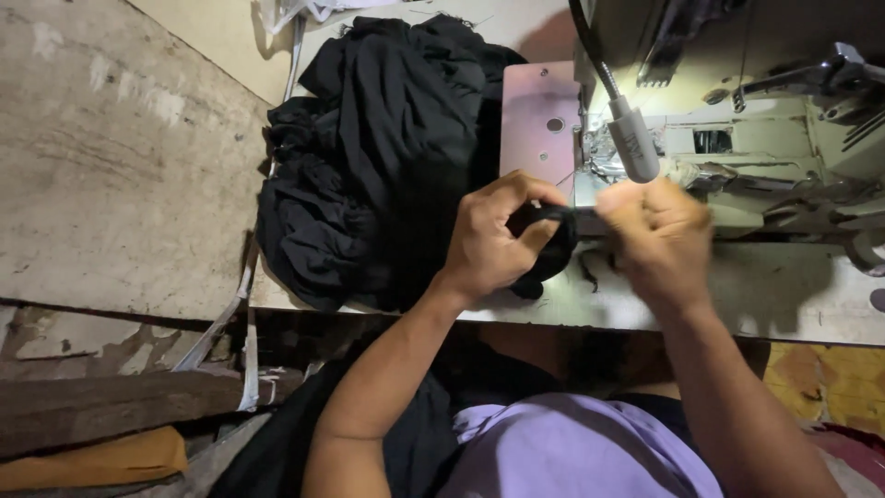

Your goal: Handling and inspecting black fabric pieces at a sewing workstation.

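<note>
A heap of black fabric [378,157] lies on the left part of the sewing table [793,295]. My left hand [498,242] pinches a narrow black strip of that fabric [564,214] between thumb and fingers. My right hand [656,238] is closed on the other end of the same strip, slightly blurred. Both hands hold the strip stretched in front of the sewing machine [737,138], just below its needle area. More black cloth hangs off the table edge toward my lap.
A gooseneck lamp [634,138] shines down over the machine bed. A metal plate [542,120] sits left of the needle. A bare concrete floor [111,166] and a wooden plank [101,406] lie to the left. White strips hang off the table's left edge.
</note>
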